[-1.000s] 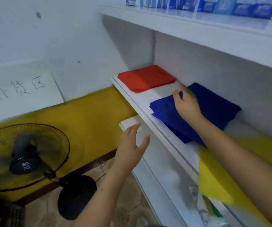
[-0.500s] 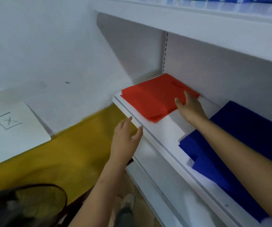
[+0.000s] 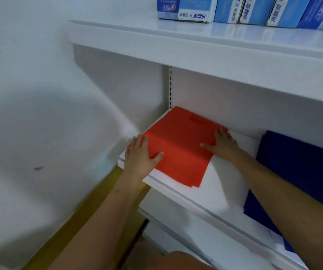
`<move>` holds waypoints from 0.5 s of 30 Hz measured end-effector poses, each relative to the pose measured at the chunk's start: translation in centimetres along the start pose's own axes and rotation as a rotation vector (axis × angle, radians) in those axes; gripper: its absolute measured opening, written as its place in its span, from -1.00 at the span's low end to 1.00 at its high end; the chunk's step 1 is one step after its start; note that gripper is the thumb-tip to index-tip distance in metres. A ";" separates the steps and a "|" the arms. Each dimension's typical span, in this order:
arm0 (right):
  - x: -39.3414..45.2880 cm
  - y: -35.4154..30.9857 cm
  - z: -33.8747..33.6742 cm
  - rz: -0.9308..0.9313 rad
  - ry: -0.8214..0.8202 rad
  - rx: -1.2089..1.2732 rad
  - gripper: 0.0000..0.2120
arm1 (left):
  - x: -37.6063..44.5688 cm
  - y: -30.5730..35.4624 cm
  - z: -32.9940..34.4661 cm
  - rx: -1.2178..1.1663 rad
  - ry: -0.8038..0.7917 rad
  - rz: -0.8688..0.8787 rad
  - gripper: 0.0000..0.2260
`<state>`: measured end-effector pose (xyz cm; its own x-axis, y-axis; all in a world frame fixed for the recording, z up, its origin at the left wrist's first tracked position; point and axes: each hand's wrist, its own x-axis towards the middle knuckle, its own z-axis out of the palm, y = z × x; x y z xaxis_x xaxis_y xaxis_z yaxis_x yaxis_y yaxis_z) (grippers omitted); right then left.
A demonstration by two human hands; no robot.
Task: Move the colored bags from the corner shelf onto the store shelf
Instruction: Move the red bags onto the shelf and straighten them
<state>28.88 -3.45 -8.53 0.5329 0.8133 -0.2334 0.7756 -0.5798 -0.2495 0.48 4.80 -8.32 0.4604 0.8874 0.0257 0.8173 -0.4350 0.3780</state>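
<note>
Shelf point(image 3: 223, 193) white against a white wall point(image 3: 40, 94) (blue boxes point(image 3: 234, 8) above), red bags point(image 3: 178, 151) under 2 flat, wide grips.

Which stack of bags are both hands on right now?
The red bags, at the shelf's left end. The left hand and right hand lie flat on them; the blue bags go untouched.

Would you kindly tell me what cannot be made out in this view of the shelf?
- Blue bags: cut off by the right edge and crossed by the right forearm.
- Count of the red bags: stack too thin to tell.
- Left hand fingertips: whether they curl under the stack's edge is hidden.
- Boxes above: cropped by the top edge.
</note>
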 end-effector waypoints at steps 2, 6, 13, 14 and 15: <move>0.5 0.1 0.4 0.030 -0.005 0.013 -0.03 | 0.7 -0.8 0.8 0.087 -0.067 0.011 -0.18; 1.1 -0.1 1.2 0.048 0.026 0.030 -0.09 | 0.6 -1.4 2.3 0.115 -0.051 0.026 -0.23; -1.2 -3.2 3.1 0.096 0.210 -0.128 -0.55 | 0.4 -0.3 2.7 0.167 -0.033 0.090 -0.48; -1.6 -3.9 3.4 0.098 0.230 -0.161 -0.58 | 0.4 0.1 2.7 0.181 -0.044 0.101 -0.51; -1.9 -4.2 3.7 0.100 0.244 -0.162 -0.59 | 0.4 0.5 2.6 0.178 -0.055 0.107 -0.53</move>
<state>23.32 -2.70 -10.54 0.6597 0.7514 -0.0116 0.7485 -0.6584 -0.0787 1.99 4.55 -10.53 0.5622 0.8270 0.0045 0.8087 -0.5509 0.2060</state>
